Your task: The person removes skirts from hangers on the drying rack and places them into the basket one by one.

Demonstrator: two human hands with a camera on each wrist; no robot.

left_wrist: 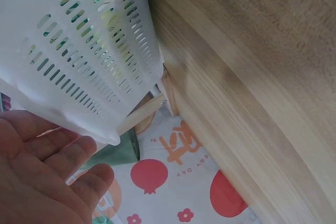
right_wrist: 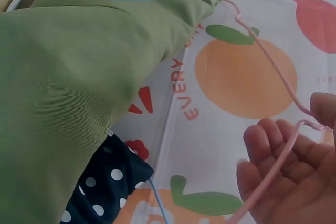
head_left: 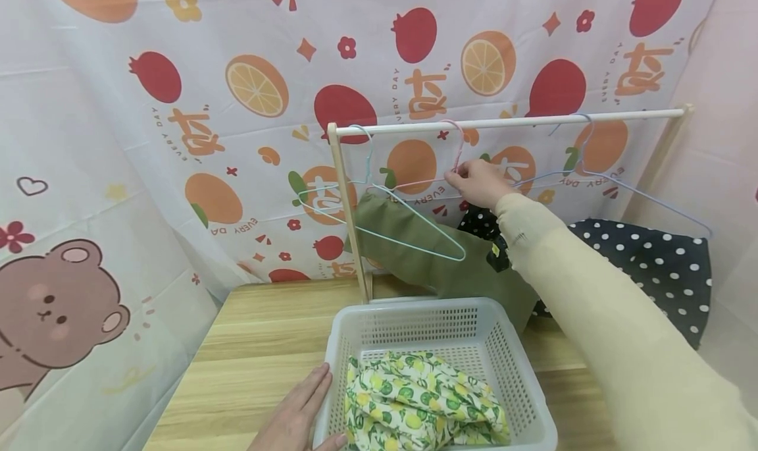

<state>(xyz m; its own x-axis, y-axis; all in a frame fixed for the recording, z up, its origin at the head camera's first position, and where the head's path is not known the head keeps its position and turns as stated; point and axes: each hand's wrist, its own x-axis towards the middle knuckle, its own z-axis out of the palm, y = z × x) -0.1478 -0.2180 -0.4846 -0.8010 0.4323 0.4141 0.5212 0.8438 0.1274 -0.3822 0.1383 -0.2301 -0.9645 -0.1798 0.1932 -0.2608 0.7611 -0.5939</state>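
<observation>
With thumb and fingers my right hand pinches a pink clothes hanger just below its hook, which loops over the white rod. An olive-green garment hangs from that hanger's left end; its other end is hidden behind my hand and sleeve in the head view. My left hand rests against the left rim of a white plastic basket, fingers straight. Inside the basket lies a crumpled lemon-print cloth. In the right wrist view the pink wire runs to the thumb.
A light-blue hanger hangs bare at the rod's left end. Farther right are a blue hanger and a black polka-dot garment. The wooden rack stands on a wood-grain table, before a fruit-print curtain.
</observation>
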